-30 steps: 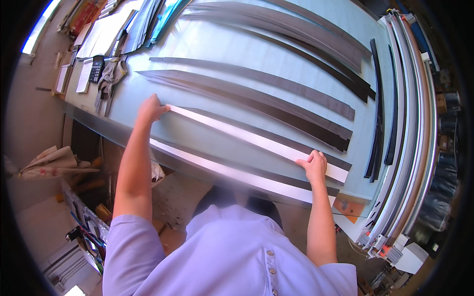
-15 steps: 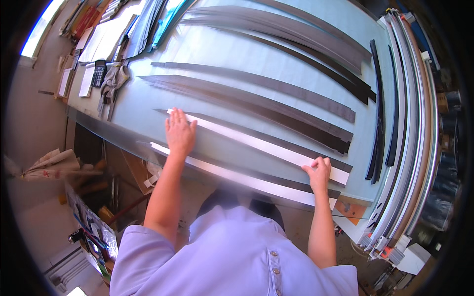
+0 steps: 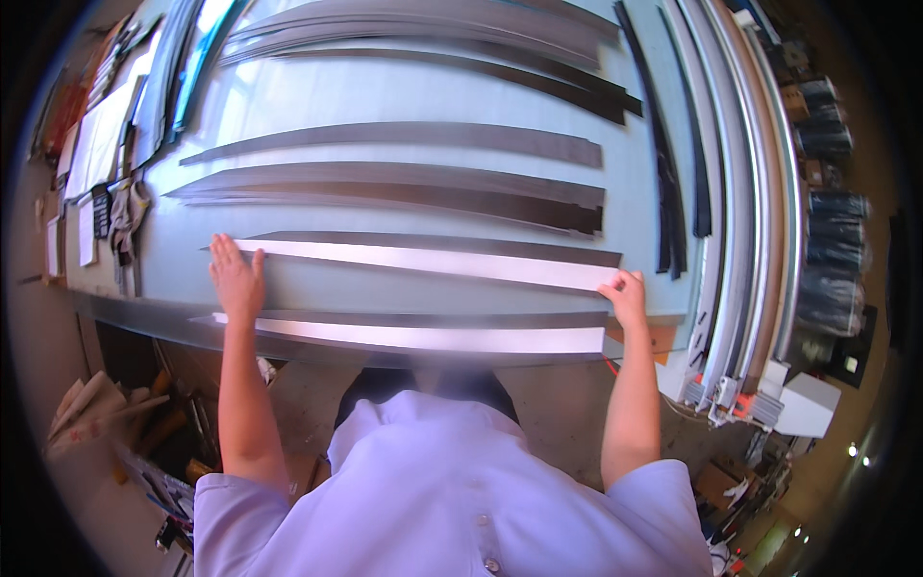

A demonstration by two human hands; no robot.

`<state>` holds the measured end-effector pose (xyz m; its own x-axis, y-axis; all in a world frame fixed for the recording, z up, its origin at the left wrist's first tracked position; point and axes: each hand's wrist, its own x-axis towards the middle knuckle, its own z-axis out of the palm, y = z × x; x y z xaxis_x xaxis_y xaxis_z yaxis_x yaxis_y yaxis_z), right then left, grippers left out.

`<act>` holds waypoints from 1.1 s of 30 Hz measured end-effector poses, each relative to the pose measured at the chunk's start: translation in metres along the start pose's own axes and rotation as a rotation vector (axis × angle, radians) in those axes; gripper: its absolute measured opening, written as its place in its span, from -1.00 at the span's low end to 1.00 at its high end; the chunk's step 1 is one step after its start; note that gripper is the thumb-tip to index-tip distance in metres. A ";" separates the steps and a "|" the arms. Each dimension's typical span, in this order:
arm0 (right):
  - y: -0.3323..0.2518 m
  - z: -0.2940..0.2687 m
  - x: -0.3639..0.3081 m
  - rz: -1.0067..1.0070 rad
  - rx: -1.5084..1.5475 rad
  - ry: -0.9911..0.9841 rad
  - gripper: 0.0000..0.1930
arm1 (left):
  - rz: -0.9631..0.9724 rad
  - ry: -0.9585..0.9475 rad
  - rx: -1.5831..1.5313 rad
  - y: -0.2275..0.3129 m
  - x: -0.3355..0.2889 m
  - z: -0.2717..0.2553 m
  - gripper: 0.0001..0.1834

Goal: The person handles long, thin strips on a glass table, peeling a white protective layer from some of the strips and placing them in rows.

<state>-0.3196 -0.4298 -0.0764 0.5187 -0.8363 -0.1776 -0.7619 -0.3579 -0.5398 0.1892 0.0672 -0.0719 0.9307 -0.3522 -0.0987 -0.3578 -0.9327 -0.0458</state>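
A long white strip (image 3: 413, 262) lies across the table along the lower side of a dark grey strip (image 3: 433, 241), partly covering it. My left hand (image 3: 238, 281) rests flat with its fingers outstretched at the white strip's left end. At the other end, my right hand (image 3: 627, 291) pinches the strip's corner between thumb and fingers. Closer to my body, a second white strip (image 3: 433, 338) lies on another dark strip (image 3: 461, 319) by the table's front edge, below both hands.
Farther back on the pale table (image 3: 385, 96) are several grey and black strips (image 3: 404, 188). Black lengths (image 3: 663, 173) and a long rail assembly (image 3: 740, 192) run along the right. Papers (image 3: 96, 144), a calculator (image 3: 101, 210) and grey gloves (image 3: 125, 221) sit at the left.
The view has turned, so the strips now run nearly level. My right hand has slid outward to the white strip's right end. The left hand stays flat at the left end.
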 end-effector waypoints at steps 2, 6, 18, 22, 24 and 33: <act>-0.015 -0.002 0.000 0.002 -0.119 0.026 -0.71 | -0.008 0.038 -0.061 -0.012 -0.001 0.012 -0.09; -0.100 0.015 -0.013 -0.295 -0.157 0.151 -0.64 | 0.074 0.229 -0.073 0.024 -0.007 -0.002 0.01; -0.184 0.047 -0.015 -0.751 -0.228 -0.203 -0.42 | 0.781 -0.060 -0.309 0.198 -0.053 -0.047 -0.11; -0.185 0.039 -0.029 -0.756 -0.157 -0.159 -0.42 | 0.830 -0.047 -0.362 0.188 -0.055 -0.047 -0.15; -0.184 0.031 -0.050 -0.756 -0.141 -0.162 -0.42 | 0.862 -0.055 -0.388 0.182 -0.071 -0.061 -0.16; -0.159 0.053 -0.131 -0.693 -0.183 -0.278 -0.44 | 0.856 -0.145 -0.329 0.136 -0.159 -0.059 -0.14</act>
<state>-0.2457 -0.2418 -0.0108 0.9610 -0.2696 -0.0615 -0.2668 -0.8455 -0.4625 -0.0031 -0.0080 -0.0036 0.3329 -0.9384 -0.0928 -0.8582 -0.3423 0.3825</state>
